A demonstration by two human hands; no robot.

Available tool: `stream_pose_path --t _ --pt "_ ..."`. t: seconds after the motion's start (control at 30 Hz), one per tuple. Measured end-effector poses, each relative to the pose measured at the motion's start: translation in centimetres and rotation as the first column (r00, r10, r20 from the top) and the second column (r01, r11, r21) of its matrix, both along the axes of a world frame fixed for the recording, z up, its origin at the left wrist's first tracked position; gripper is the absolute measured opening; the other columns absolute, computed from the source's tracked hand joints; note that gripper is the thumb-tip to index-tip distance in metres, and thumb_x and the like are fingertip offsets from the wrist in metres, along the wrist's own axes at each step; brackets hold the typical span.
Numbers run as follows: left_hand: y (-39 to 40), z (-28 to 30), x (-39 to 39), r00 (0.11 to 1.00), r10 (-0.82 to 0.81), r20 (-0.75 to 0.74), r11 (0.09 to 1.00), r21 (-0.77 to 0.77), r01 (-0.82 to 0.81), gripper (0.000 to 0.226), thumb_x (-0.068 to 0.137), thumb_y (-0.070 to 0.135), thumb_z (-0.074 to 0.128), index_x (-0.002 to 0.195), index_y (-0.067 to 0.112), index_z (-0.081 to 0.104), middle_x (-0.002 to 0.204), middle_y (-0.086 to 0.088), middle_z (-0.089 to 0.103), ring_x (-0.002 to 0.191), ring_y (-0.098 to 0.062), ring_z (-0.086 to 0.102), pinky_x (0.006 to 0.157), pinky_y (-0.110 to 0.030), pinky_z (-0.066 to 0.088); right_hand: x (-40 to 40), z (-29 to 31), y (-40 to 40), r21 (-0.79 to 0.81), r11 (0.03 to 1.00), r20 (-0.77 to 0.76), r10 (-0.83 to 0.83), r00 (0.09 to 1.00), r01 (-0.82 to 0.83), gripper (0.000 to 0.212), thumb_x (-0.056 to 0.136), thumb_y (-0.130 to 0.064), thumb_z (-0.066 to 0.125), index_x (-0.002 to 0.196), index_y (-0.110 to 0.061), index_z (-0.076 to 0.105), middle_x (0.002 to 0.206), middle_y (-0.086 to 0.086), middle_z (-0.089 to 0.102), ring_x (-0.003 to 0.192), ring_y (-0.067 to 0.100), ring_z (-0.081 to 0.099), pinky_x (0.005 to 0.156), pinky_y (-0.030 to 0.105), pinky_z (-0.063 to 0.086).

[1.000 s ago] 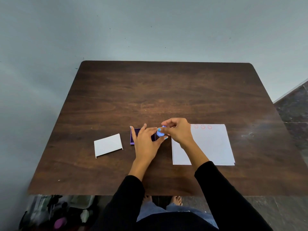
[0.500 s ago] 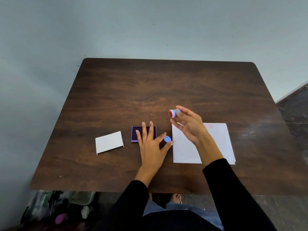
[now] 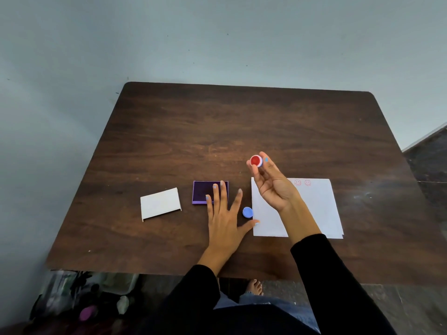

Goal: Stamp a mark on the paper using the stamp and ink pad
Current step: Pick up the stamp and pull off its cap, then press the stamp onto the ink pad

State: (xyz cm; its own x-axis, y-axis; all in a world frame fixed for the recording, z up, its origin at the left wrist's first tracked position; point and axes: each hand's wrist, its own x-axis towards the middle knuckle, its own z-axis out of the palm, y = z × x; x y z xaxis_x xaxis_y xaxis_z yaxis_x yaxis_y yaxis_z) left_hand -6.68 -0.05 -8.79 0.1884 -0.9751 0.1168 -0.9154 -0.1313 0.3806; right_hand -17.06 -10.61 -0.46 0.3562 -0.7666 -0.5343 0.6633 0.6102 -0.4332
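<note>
My right hand (image 3: 271,183) is raised above the table and pinches a small round stamp (image 3: 256,161) at its fingertips, red face turned toward me. The white paper (image 3: 314,209) lies below it, with red smiley marks (image 3: 302,182) along its far edge. My left hand (image 3: 223,213) lies flat with fingers spread, fingertips resting on the near right part of the open purple ink pad (image 3: 204,191). The stamp's blue cap (image 3: 247,212) lies on the table between my left thumb and index finger, beside the paper's left edge.
The ink pad's white lid (image 3: 160,203) lies left of the pad. All of this sits on a dark wooden table (image 3: 217,131) against a pale wall. Clutter and my bare foot (image 3: 254,286) show on the floor below the near edge.
The two hands were together at the stamp; the cap came off and now lies on the table. My right hand rose with the uncapped stamp and turned its red face toward me. My left hand flattened.
</note>
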Motion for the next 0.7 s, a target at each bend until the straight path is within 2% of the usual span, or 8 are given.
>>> stream_pose_path --t 0.1,0.2,0.27,0.33,0.4,0.57,0.7 --pt "0.0 0.2 2.0 0.992 0.118 -0.05 0.993 -0.009 -0.118 0.108 0.071 0.081 0.038 0.148 0.01 0.013 0.157 -0.013 0.0 0.146 -0.029 -0.006 0.117 -0.043 -0.006 0.1 0.0 -0.2 -0.035 0.999 -0.081 0.023 0.996 -0.026 0.018 0.09 -0.008 0.056 0.105 -0.006 0.065 0.11 0.015 0.067 0.099 0.024 0.068 0.075 0.025 0.06" --pt "0.1 0.3 4.8 0.968 0.251 -0.019 0.968 0.022 -0.25 0.119 0.068 0.082 0.043 0.148 0.002 0.006 0.158 -0.016 0.0 0.145 -0.026 -0.009 0.119 -0.042 -0.005 1.2 -0.3 -0.3 -0.14 0.986 -0.353 0.033 0.935 -0.087 0.019 0.088 -0.001 0.058 0.104 -0.007 0.064 0.108 0.014 0.066 0.098 0.023 0.067 0.067 0.024 0.06" --pt "0.3 0.4 5.9 0.959 0.282 0.012 0.958 0.058 -0.282 0.123 0.065 0.084 0.043 0.147 0.0 0.007 0.158 -0.019 0.003 0.145 -0.025 -0.008 0.118 -0.04 -0.006 2.6 -0.9 0.2 -0.246 0.96 -0.572 -0.035 0.82 -0.131 0.022 0.085 0.0 0.061 0.107 -0.004 0.062 0.101 0.014 0.065 0.091 0.022 0.067 0.065 0.023 0.06" --pt "0.2 0.4 6.3 0.959 0.28 0.037 0.956 0.078 -0.282 0.124 0.063 0.085 0.041 0.146 -0.002 0.012 0.157 -0.02 0.008 0.146 -0.026 -0.003 0.118 -0.039 -0.008 4.1 -1.8 1.0 -0.347 0.908 -0.744 -0.114 0.659 -0.234 0.025 0.082 -0.004 0.067 0.108 -0.005 0.064 0.095 0.01 0.066 0.088 0.02 0.065 0.072 0.027 0.059" --pt "0.3 0.3 6.6 0.963 0.261 0.067 0.958 0.103 -0.267 0.122 0.063 0.085 0.038 0.146 -0.002 0.016 0.157 -0.021 0.012 0.147 -0.028 0.002 0.118 -0.039 -0.007 5.3 -2.7 2.0 -0.379 0.837 -0.859 -0.16 0.486 -0.394 0.026 0.079 -0.01 0.07 0.105 -0.011 0.067 0.096 0.007 0.07 0.09 0.017 0.066 0.081 0.029 0.056" --pt "0.3 -0.1 6.8 0.967 0.238 0.095 0.963 0.108 -0.248 0.112 0.069 0.079 0.029 0.145 -0.003 0.021 0.155 -0.022 0.016 0.147 -0.031 0.007 0.118 -0.041 -0.006 7.0 -3.7 3.9 -0.357 0.646 -0.934 -0.249 0.255 -0.675 0.029 0.08 -0.016 0.069 0.109 -0.014 0.067 0.107 0.006 0.071 0.096 0.018 0.065 0.09 0.033 0.053" --pt "0.4 -0.3 6.8 0.965 0.23 0.124 0.962 0.119 -0.245 0.101 0.077 0.071 0.031 0.145 -0.002 0.017 0.156 -0.022 0.013 0.147 -0.03 0.004 0.118 -0.04 -0.008 7.3 -3.9 4.7 -0.312 0.545 -0.934 -0.327 0.146 -0.778 0.028 0.083 -0.02 0.067 0.11 -0.012 0.067 0.11 0.006 0.07 0.1 0.02 0.063 0.088 0.031 0.05"
